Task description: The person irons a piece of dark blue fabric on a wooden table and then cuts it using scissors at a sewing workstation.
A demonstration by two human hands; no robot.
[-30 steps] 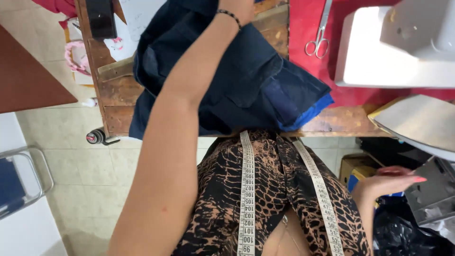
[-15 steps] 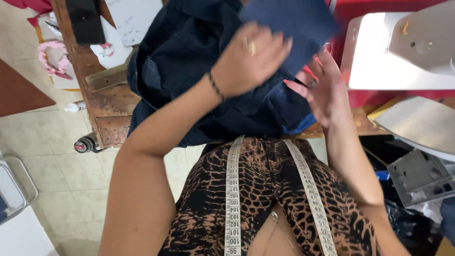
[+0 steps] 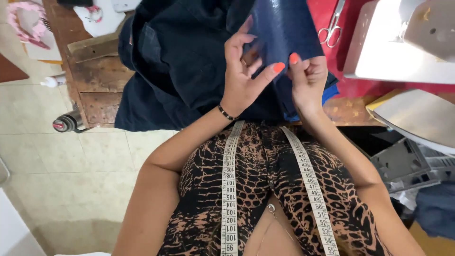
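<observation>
Spool: a small dark spool [image 3: 66,123] lies on the floor at 9 o'clock from the hands, beside the desk's left edge.
Desk: a worn wooden desk [image 3: 97,87] carries the sewing things.
Garment: a dark navy garment [image 3: 175,66] is spread on the desk, spilling over its near edge, at 10 o'clock from the left hand.
Left hand: the left hand [image 3: 244,78] is half curled, thumb stretched right and pinching the cloth piece at its lower edge; a dark bracelet circles the wrist.
Cloth piece: a blue cloth piece [image 3: 286,31] is held up between both hands, rising to 12 o'clock above them, over the garment.
Right hand: the right hand [image 3: 308,78] is closed on the cloth piece's lower edge, just beside the left thumb.
Tape: a measuring tape [image 3: 230,189] hangs around the neck at 6 o'clock.
Scissors: scissors [image 3: 332,23] lie on red cloth at 1 o'clock.
Sewing machine: a white sewing machine [image 3: 398,47] stands at 2 o'clock.
</observation>
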